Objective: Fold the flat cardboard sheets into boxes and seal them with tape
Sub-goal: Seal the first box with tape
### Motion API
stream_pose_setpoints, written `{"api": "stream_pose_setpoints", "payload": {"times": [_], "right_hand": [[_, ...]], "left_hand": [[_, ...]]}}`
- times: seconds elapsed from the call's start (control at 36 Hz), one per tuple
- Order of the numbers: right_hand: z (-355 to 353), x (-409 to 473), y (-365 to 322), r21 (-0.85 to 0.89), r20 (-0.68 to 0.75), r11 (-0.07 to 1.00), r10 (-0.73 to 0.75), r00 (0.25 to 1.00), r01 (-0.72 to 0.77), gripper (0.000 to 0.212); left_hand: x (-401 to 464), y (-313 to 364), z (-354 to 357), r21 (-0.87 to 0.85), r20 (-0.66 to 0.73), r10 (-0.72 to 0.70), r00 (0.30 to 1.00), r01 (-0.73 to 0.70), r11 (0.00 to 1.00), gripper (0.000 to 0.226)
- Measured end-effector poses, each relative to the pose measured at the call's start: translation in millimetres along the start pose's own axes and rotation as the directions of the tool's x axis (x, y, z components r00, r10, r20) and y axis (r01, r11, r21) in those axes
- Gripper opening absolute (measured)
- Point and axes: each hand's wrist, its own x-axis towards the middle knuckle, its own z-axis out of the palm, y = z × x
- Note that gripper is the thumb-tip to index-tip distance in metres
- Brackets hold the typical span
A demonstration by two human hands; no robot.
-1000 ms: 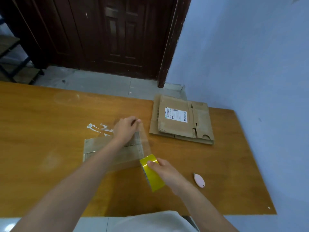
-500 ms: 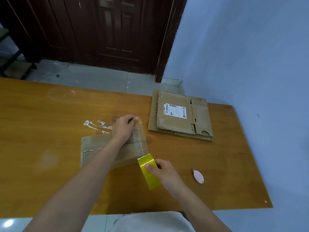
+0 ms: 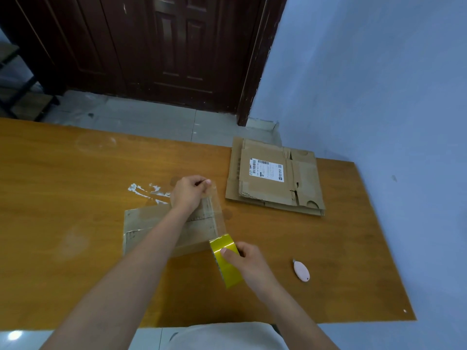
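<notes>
A folded cardboard box (image 3: 144, 223) lies flat in the middle of the wooden table (image 3: 63, 173). My left hand (image 3: 188, 192) pinches the free end of a clear tape strip (image 3: 217, 213) above the box's right end. The strip runs down to a yellow tape roll (image 3: 226, 258), which my right hand (image 3: 249, 261) grips at the box's near right corner. A stack of flat cardboard sheets (image 3: 275, 178) with a white label lies at the back right of the table.
A small pink cutter (image 3: 301, 270) lies on the table right of my right hand. White smears (image 3: 146, 192) mark the table behind the box. A blue wall (image 3: 379, 97) borders the table's right side; a dark wooden door (image 3: 164, 46) stands beyond the floor.
Both hands keep their hold on the tape. The stretched strip between them looks about the same length; the view has shifted slightly.
</notes>
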Motion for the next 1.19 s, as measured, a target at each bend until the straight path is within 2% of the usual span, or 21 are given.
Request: {"api": "stream_pose_setpoints", "payload": {"times": [0.17, 0.39, 0.53, 0.61, 0.75, 0.83, 0.94, 1.03, 1.08, 1.14, 1.19], "right_hand": [[2.5, 4.3, 6.9, 0.003, -0.002, 1.000, 0.021, 1.000, -0.021, 0.013], [3.0, 5.9, 13.6, 0.015, 0.015, 0.999, 0.028, 1.000, -0.028, 0.015], [3.2, 7.1, 15.2, 0.018, 0.038, 0.999, 0.039, 0.999, -0.039, 0.012], [2.3, 7.6, 14.2, 0.002, 0.046, 1.000, 0.028, 0.999, -0.028, 0.013], [2.1, 9.4, 12.2, 0.000, 0.055, 1.000, 0.029, 0.998, -0.029, 0.014], [2.0, 11.3, 12.4, 0.001, 0.049, 0.999, 0.035, 0.998, -0.035, 0.015], [1.7, 13.4, 14.0, -0.017, 0.060, 1.000, 0.021, 0.998, -0.020, 0.017], [-0.8, 14.9, 16.9, -0.011, 0.077, 1.000, 0.016, 0.997, -0.016, 0.014], [-2.9, 15.6, 21.4, 0.000, 0.081, 1.000, -0.001, 0.997, 0.001, 0.010], [-4.1, 16.0, 23.4, 0.014, 0.070, 0.999, -0.034, 0.997, 0.033, 0.008], [-4.7, 18.4, 24.4, 0.017, 0.056, 0.998, -0.062, 0.997, 0.061, 0.011]], "left_hand": [[0.5, 1.1, 0.0, 0.095, 0.001, -0.009, 1.000, 0.009, 0.995, 0.020], [2.8, 3.7, -1.3, 0.266, 0.134, -0.096, 0.986, 0.058, 0.962, 0.024], [15.9, 10.6, -5.1, 0.316, 0.330, -0.252, 0.910, 0.145, 0.938, 0.032], [21.2, 15.1, -7.0, 0.444, 0.403, -0.330, 0.854, 0.134, 0.886, 0.041], [22.8, 19.0, -13.4, 0.643, 0.394, -0.407, 0.824, 0.070, 0.763, 0.044], [17.4, 23.0, -13.4, 0.656, 0.372, -0.406, 0.835, 0.073, 0.751, 0.040], [13.9, 19.8, -7.8, 0.610, 0.326, -0.380, 0.866, 0.115, 0.784, 0.038], [15.9, 9.1, -1.9, 0.502, 0.151, -0.294, 0.944, 0.183, 0.845, 0.032], [9.3, 3.6, -1.1, 0.398, -0.007, -0.091, 0.996, 0.086, 0.914, 0.028], [-3.9, -4.0, -1.8, 0.383, -0.129, 0.172, 0.977, -0.111, 0.917, 0.026], [-22.3, -12.7, -3.2, 0.401, -0.178, 0.378, 0.909, -0.283, 0.871, 0.024]]}}
